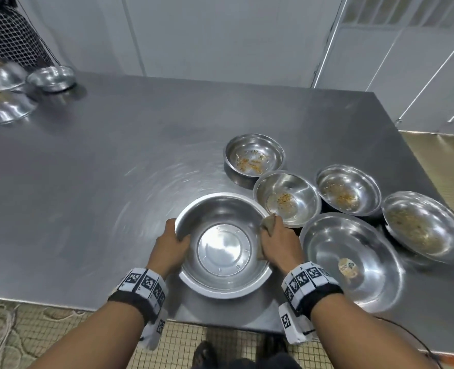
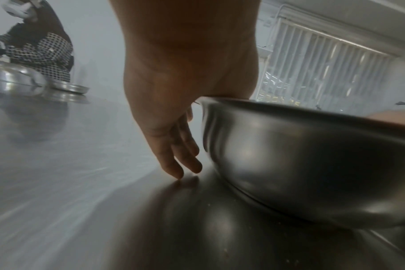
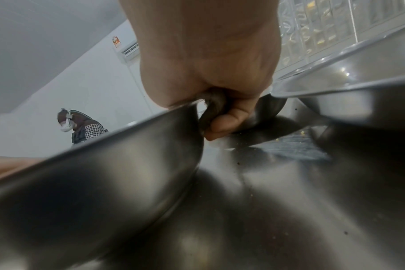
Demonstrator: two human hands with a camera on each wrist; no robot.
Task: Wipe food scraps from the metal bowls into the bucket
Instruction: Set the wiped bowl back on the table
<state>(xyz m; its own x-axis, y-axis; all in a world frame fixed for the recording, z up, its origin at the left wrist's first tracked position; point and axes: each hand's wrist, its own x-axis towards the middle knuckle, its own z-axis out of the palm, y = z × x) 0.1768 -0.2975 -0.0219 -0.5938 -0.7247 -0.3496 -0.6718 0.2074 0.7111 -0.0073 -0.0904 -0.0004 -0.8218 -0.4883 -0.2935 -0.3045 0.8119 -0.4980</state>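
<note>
A large metal bowl [image 1: 220, 209], clean inside, sits near the front edge of the steel table [image 1: 100, 169]. My left hand [image 1: 171, 242] grips its left rim, thumb inside; in the left wrist view the fingers [image 2: 173, 164] run down the bowl's [image 2: 312, 164] outer wall to the tabletop. My right hand [image 1: 276, 241] holds a brownish cloth [image 1: 269, 222] against the right rim; the cloth [image 3: 212, 107] shows bunched under the fingers beside the bowl [image 3: 92, 173]. Several dirty bowls stand to the right, among them a wide one [image 1: 327, 235] holding a scrap. No bucket is in view.
Smaller bowls with orange crumbs [image 1: 254, 155] [image 1: 287, 199] [image 1: 348, 190] and a shallow dirty one [image 1: 423, 226] crowd the table's right side. Upturned bowls [image 1: 4, 75] and a small bowl [image 1: 51, 78] sit far left beside another person's chequered sleeve [image 1: 7, 35].
</note>
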